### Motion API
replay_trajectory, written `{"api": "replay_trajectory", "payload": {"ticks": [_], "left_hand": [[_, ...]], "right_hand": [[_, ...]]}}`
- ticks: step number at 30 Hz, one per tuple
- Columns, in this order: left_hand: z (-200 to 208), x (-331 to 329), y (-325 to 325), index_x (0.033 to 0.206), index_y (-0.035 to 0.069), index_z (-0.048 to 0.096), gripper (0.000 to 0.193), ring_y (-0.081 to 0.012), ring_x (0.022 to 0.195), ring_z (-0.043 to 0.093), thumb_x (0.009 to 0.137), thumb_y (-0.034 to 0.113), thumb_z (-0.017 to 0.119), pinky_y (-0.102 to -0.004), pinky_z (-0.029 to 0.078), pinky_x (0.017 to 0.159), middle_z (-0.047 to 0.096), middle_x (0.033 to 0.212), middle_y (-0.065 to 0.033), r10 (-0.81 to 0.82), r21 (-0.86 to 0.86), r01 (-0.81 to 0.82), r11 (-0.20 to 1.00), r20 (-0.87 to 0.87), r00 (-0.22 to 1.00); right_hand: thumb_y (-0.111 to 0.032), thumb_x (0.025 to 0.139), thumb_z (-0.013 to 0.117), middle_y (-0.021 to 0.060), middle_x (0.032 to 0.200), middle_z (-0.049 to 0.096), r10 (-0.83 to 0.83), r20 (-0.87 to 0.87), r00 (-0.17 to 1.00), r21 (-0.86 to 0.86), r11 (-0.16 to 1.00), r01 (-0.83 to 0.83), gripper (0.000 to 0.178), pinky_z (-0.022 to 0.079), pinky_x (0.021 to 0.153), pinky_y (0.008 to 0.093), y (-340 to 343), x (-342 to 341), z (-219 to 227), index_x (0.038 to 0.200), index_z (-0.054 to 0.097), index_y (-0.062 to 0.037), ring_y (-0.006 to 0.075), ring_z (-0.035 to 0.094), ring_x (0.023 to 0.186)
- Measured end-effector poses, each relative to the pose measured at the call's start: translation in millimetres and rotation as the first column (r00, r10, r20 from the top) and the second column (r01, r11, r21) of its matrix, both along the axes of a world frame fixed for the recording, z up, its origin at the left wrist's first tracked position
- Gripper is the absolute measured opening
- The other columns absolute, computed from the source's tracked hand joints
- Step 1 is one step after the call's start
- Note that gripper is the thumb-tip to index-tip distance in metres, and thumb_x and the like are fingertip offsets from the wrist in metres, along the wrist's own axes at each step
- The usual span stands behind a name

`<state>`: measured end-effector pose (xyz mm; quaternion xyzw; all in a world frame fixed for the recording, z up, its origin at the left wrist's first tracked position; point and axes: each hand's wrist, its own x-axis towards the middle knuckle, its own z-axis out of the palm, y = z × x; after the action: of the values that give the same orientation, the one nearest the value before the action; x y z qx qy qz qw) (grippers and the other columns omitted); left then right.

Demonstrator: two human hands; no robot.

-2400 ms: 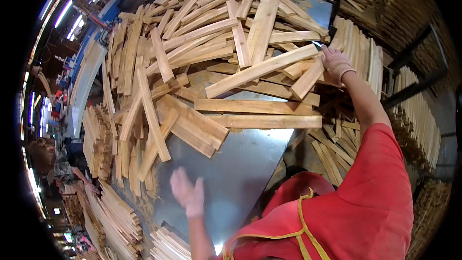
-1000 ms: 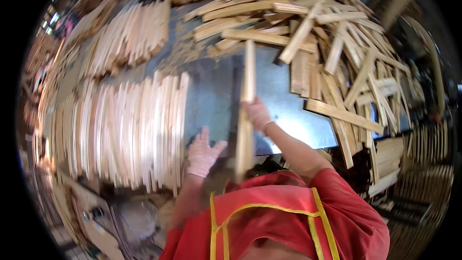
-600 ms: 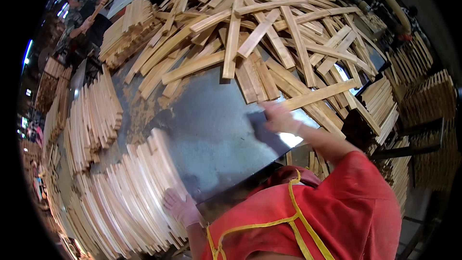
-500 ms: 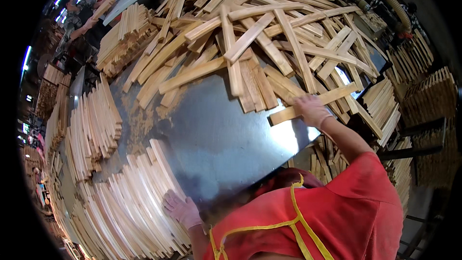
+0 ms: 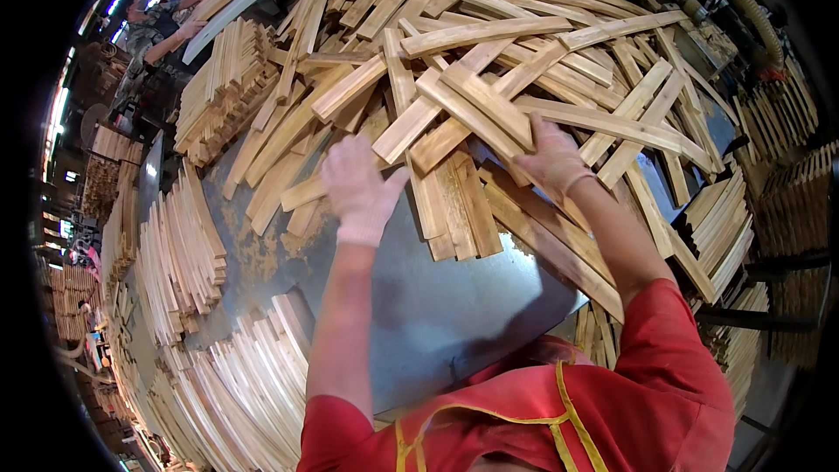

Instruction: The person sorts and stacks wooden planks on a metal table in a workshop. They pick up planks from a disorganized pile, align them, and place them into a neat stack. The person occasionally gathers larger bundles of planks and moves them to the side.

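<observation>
A large loose heap of wooden strips [image 5: 489,31] covers the far part of a grey metal table [image 5: 419,315]. My right hand [image 5: 555,157], in a pale glove, is closed on the near end of a wooden strip [image 5: 489,103], which lies slanted beside another across the heap. My left hand [image 5: 360,183], also gloved, hovers at the heap's near left edge with its thumb spread from the fingers. It holds nothing that I can see, and its fingertips are close to the strip ends.
Rows of strips [image 5: 240,385] stand side by side at the near left, with another row [image 5: 179,253] behind. A stacked pile [image 5: 223,92] sits at the far left, near a person [image 5: 166,35] handling wood. More stacks [image 5: 721,218] stand on the right. Sawdust [image 5: 262,232] lies on the table.
My left hand has left the row of strips at the near left and moved up to the heap. My right hand has moved from the table's right edge farther into the heap.
</observation>
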<state>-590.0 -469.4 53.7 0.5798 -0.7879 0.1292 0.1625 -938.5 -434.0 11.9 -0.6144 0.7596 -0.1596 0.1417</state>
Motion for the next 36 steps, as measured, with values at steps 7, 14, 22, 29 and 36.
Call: {"api": "replay_trajectory", "payload": {"ticks": [7,14,22,29,36], "left_hand": [[-33,-38,-8,0.159,0.004,0.032,0.103,-0.0419,0.123,0.065,0.083,0.051,0.083,-0.0475,0.052,0.103,0.064,0.135,-0.0255,0.198,0.67,-0.055,0.74,-0.139,0.97],[-95,36,180,0.121,0.001,0.067,0.035,-0.0152,0.066,0.06,0.095,0.024,0.069,-0.03,0.049,0.062,0.063,0.08,-0.0054,0.753,0.605,0.628,0.489,-0.657,0.046],[-83,182,406,0.129,-0.001,0.061,0.036,-0.0212,0.059,0.061,0.101,0.02,0.066,-0.0364,0.053,0.059,0.061,0.071,-0.0055,0.774,0.566,0.546,0.618,-0.558,-0.298],[-122,249,603,0.119,0.006,0.069,0.024,-0.0182,0.068,0.066,0.1,0.02,0.07,-0.0322,0.052,0.061,0.069,0.084,-0.0042,0.752,0.75,0.057,0.659,-0.659,-0.024],[-66,233,586,0.152,0.004,0.05,0.098,-0.0407,0.137,0.053,0.074,0.052,0.085,-0.0513,0.043,0.112,0.058,0.147,-0.022,0.638,0.67,-0.517,0.532,0.084,0.765]], "right_hand": [[-0.029,0.078,0.085,0.0278,0.137,0.062,0.252,-0.04,0.967,0.206,0.949,-0.239,0.111,0.051,0.109,0.0458,30,48,-17,0.166,0.023,-0.0016,0.0427,0.062,0.129],[-0.016,0.076,0.077,0.0246,0.124,0.071,0.158,0.404,0.901,0.223,0.938,-0.264,0.101,0.058,0.093,0.0429,89,67,22,0.167,0.034,-0.0098,0.0354,0.073,0.105],[-0.012,0.089,0.067,0.0126,0.106,0.07,0.038,0.94,0.339,0.03,0.981,-0.193,0.052,0.058,0.08,0.0376,143,206,-75,0.139,0.057,0.0002,0.0226,0.069,0.091],[-0.028,0.085,0.076,0.0236,0.102,0.076,-0.182,0.728,0.661,0.463,0.841,-0.279,0.052,0.06,0.082,0.0428,231,374,-86,0.126,0.067,0.0026,0.0333,0.076,0.09],[-0.042,0.086,0.075,0.0282,0.108,0.075,0.534,0.579,0.616,0.296,0.566,-0.769,0.065,0.057,0.096,0.047,275,509,-91,0.126,0.064,0.0086,0.0421,0.072,0.105]]}}
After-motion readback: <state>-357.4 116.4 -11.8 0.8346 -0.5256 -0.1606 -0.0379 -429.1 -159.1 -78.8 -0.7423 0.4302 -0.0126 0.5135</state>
